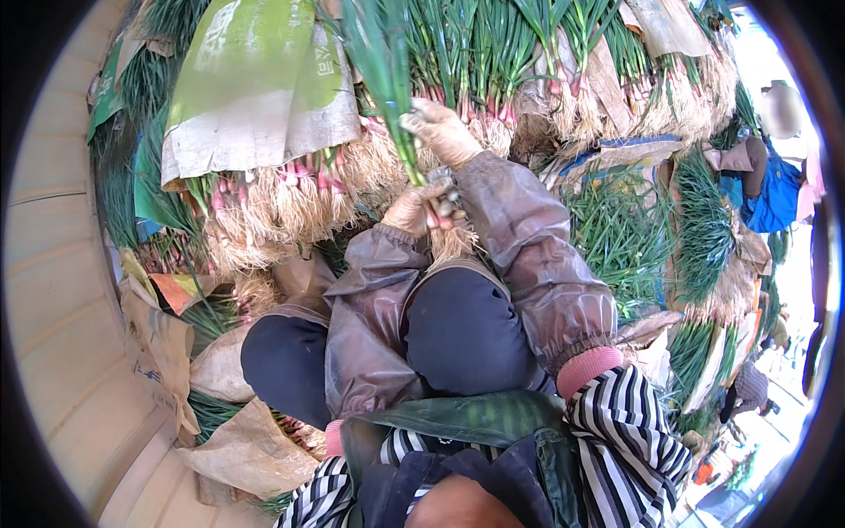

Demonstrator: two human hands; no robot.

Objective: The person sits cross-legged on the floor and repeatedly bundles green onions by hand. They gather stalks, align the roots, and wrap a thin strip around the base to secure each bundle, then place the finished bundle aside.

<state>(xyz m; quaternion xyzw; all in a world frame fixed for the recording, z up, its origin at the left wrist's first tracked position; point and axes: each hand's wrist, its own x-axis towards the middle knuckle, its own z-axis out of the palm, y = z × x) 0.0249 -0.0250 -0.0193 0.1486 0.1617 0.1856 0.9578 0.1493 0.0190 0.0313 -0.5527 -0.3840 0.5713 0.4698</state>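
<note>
A small bunch of green garlic plants (405, 142) stands slanted above my knees, with long green leaves, pinkish lower stems and pale stringy roots. My left hand (422, 208), in a soiled pale glove, is closed around the lower stems just above the roots. Higher up, my gloved right hand (445, 132) has its curled fingers against the right side of the leaves and seems to grip them; part of its grip is hidden. The root tuft (452, 243) hangs below my left hand, close to my dark-trousered knee (462, 330).
Rooted plant bundles (284, 204) are piled in front, partly under a green and white woven sack (251, 99). Loose green leaves (620, 231) lie to the right. A ridged beige wall (59, 264) curves along the left. Other people, one in blue (772, 191), are at the far right.
</note>
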